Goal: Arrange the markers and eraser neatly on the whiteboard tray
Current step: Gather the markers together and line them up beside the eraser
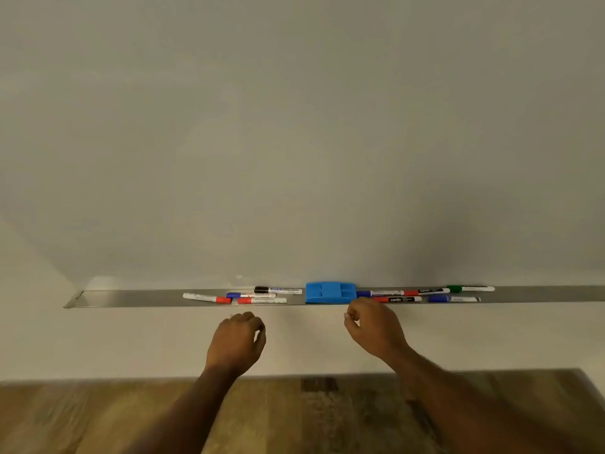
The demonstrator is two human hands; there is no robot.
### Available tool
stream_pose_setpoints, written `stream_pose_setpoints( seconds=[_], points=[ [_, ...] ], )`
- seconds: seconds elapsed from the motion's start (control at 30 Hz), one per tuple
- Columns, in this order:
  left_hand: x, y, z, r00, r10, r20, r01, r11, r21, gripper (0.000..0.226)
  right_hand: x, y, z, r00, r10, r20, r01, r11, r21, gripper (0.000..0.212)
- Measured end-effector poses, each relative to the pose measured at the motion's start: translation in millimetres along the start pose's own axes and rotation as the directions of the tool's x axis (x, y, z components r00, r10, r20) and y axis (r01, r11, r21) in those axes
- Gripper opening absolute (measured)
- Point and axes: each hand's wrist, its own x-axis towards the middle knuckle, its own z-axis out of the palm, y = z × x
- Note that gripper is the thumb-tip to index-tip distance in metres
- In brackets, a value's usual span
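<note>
A long metal tray [131, 298] runs under the whiteboard [294, 142]. A blue eraser [330, 292] sits mid-tray. Left of it lie several markers: a black-capped one [278, 290], a blue-capped one [250, 295] and two red-capped ones [207, 298] [262, 301], at slightly different angles. Right of the eraser lie more markers, among them a blue-capped one [379, 293], a red-and-black one [397, 299], a green-capped one [471, 288] and another blue-capped one [453, 299]. My left hand [237, 342] hangs below the tray, fingers loosely curled, holding nothing. My right hand [375, 327] is just below the eraser's right end, also empty.
A pale wall strip [131, 342] lies below the tray, and a wood-pattern floor [294, 417] below that. The tray's left end [70, 303] is in view; its right end runs out of frame.
</note>
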Motion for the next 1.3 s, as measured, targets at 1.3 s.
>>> stream_pose_setpoints(
  seconds=[1.3],
  points=[
    [113,-145,56,0.983,-0.078,0.169,0.075,0.997,0.024,0.026,147,-96,131,0.965,-0.159,0.211,0.166,0.986,-0.019,0.021]
  ],
)
